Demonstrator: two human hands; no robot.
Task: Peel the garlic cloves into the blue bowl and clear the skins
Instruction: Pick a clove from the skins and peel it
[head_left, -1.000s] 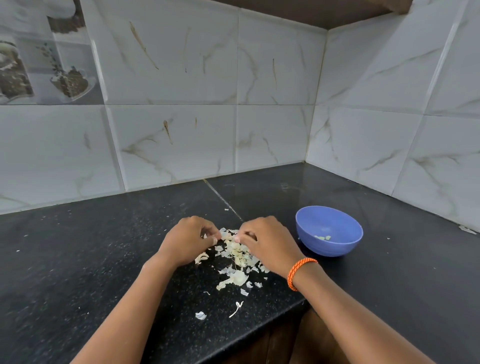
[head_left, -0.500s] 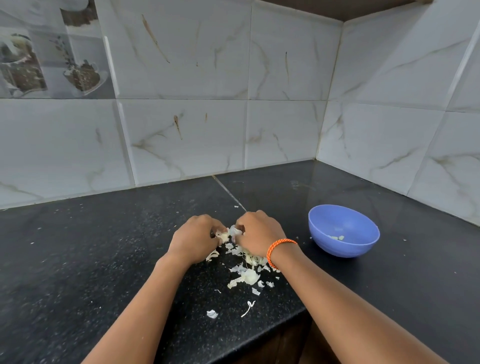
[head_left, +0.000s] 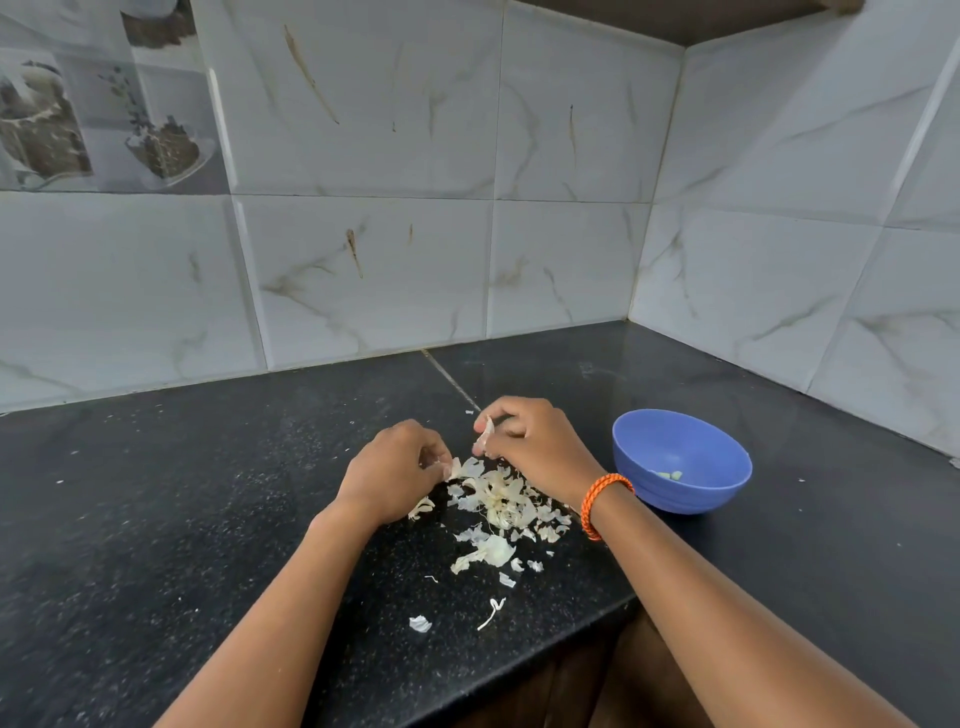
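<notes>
At mid-frame my right hand (head_left: 540, 441) pinches a garlic clove (head_left: 487, 434) in curled fingers above the pile of skins (head_left: 501, 499). My left hand (head_left: 395, 473), just left, pinches a scrap of skin at the pile's edge. Loose flakes trail toward the lower counter (head_left: 156, 519) edge. Right of centre, the blue bowl (head_left: 680, 460) holds a few peeled cloves (head_left: 670, 474).

Corner nook. Black speckled stone table (head_left: 156, 519), seam (head_left: 449, 379) running to back wall. White marble-look wall tiles (head_left: 363, 270), brown veins. Picture tile (head_left: 104, 104) upper left. Dark wood (head_left: 675, 21) overhead.
</notes>
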